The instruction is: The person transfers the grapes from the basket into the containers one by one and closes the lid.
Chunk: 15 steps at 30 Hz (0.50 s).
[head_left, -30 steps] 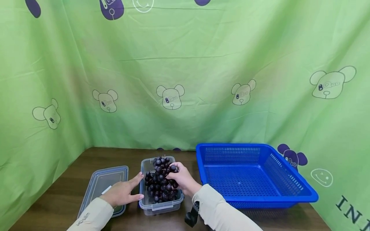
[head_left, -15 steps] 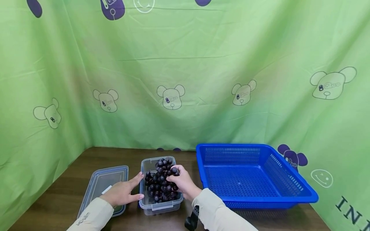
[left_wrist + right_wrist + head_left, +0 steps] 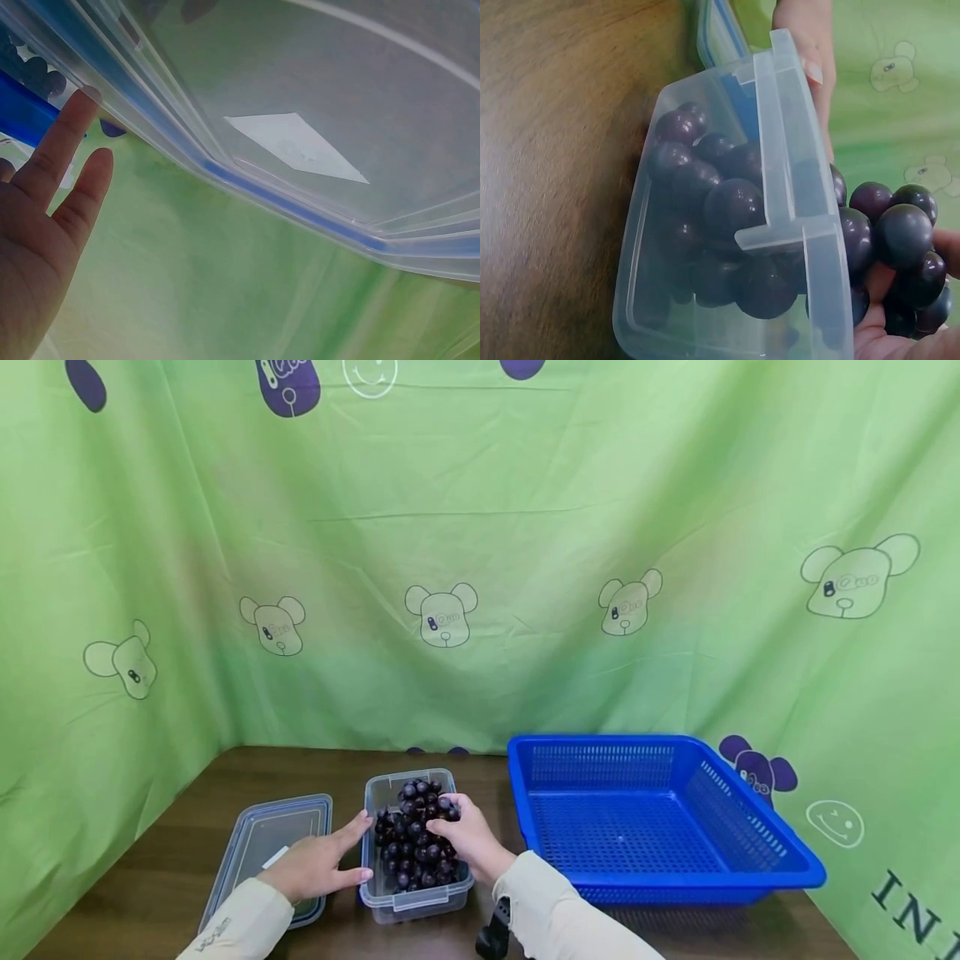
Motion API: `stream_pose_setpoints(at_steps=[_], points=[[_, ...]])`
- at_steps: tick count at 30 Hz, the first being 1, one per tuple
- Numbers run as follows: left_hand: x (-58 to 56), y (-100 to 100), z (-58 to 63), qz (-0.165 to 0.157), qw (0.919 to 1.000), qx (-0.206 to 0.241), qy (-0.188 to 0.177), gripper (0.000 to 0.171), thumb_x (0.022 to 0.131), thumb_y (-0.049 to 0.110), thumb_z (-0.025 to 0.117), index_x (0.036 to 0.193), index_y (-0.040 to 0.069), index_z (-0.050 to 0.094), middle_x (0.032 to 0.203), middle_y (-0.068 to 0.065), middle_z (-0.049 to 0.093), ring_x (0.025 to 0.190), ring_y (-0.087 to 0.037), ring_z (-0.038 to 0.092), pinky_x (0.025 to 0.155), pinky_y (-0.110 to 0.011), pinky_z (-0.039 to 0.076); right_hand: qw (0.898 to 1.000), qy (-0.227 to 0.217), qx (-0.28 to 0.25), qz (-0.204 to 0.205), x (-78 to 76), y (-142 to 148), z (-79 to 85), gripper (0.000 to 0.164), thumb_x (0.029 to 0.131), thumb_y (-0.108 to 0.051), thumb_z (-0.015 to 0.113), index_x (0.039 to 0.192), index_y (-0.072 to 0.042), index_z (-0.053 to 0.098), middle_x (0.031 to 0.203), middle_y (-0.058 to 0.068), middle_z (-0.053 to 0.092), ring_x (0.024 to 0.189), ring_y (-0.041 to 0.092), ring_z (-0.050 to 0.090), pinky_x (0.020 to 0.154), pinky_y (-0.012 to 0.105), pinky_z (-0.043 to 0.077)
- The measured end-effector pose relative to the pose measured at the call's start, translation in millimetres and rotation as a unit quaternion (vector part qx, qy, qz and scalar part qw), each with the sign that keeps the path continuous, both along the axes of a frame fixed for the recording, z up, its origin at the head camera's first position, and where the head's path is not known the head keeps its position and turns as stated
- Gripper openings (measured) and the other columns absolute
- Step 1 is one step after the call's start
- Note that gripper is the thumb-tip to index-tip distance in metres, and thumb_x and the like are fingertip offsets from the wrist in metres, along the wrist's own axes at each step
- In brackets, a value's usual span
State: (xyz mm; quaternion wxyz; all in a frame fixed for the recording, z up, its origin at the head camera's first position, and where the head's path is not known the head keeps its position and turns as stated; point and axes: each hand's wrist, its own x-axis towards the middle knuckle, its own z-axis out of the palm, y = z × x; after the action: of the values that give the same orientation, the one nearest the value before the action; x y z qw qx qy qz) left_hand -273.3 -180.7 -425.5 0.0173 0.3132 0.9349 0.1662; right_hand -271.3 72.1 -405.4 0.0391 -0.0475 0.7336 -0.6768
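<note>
A bunch of dark purple grapes (image 3: 411, 845) lies in a clear plastic food container (image 3: 420, 910), piled up past the rim at the back right. My right hand (image 3: 476, 843) pinches the upper right part of the bunch between thumb and fingers. In the right wrist view, grapes (image 3: 904, 236) bulge over the container's edge beside my fingertips, while others show through its wall. My left hand (image 3: 309, 867) has its fingers stretched out, with index finger and thumb against the container's left side. Its other fingers are partly hidden in the head view.
A clear lid with a blue seal (image 3: 247, 839) and a white label (image 3: 300, 146) lies left of the container, partly under my left forearm. On the right stands a big blue perforated basket (image 3: 705, 881). Green printed cloth (image 3: 487, 693) hangs behind the brown wooden table (image 3: 150, 868).
My right hand and the top of the bunch have shifted slightly, the top grapes sinking a little lower toward the container. The left hand stays in place.
</note>
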Motion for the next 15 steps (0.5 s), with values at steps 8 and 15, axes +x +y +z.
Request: stream_pose_setpoints(at_steps=[8, 15], points=[[0.8, 2, 2.3, -0.009, 0.9999, 0.0, 0.008, 0.076, 0.093, 0.048, 0.055, 0.146, -0.003, 0.033, 0.15, -0.021, 0.033, 0.096, -0.038, 0.065, 0.08, -0.049, 0.051, 0.987, 0.087, 0.137, 0.015, -3.2, 3, 3.5, 0.043, 0.087, -0.008, 0.063, 0.126, 0.009, 0.053, 0.127, 0.029, 0.054, 0.116, 0.041, 0.05, 0.094, 0.053, 0.043], [0.4, 1, 3.6, -0.008, 1.0, 0.001, 0.003, 0.075, 0.093, 0.046, 0.055, 0.146, -0.003, 0.033, 0.15, -0.022, 0.032, 0.092, -0.036, 0.066, 0.076, -0.047, 0.052, 0.952, 0.115, 0.277, 0.059, -5.9, 8, 15.1, 0.048, 0.092, -0.015, 0.056, 0.133, 0.007, 0.051, 0.13, 0.028, 0.054, 0.119, 0.04, 0.052, 0.096, 0.053, 0.042]])
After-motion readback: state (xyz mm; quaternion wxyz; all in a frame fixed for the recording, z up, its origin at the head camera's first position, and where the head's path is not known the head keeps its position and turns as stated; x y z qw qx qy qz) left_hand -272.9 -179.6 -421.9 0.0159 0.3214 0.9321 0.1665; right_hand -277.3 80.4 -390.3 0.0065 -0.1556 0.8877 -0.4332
